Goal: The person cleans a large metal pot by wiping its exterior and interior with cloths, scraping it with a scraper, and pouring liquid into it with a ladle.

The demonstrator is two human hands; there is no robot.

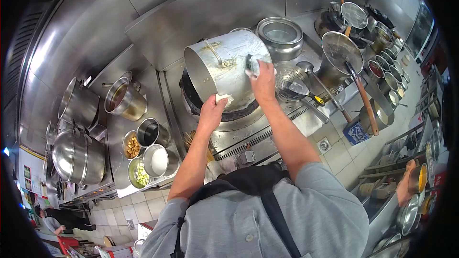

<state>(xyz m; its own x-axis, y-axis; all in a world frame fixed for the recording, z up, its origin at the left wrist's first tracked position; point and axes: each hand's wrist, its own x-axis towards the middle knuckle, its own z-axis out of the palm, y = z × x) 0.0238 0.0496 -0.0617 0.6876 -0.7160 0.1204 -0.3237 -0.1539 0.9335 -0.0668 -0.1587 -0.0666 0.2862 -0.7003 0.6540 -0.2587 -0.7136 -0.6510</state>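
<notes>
A large metal pot (pixel 234 79) lies on its side over the round stove burner (pixel 186 100), its opening turned to the left. My left hand (pixel 212 112) is closed on a white cloth (pixel 224 99) at the pot's lower rim. Against the pot's outer wall, my right hand (pixel 264 81) grips a scouring pad (pixel 253 64), dark on one part and whitish on another. Brownish stains mark the wall around the pot's side handle (pixel 213 52).
Left of the stove stand steel containers (pixel 155 160), some with food, and a big lidded pot (pixel 79 156). A perforated ladle (pixel 288 80), a strainer (pixel 340 50) and a lidded round pot (pixel 280 38) are at the right. Another person (pixel 62 220) stands far off at lower left.
</notes>
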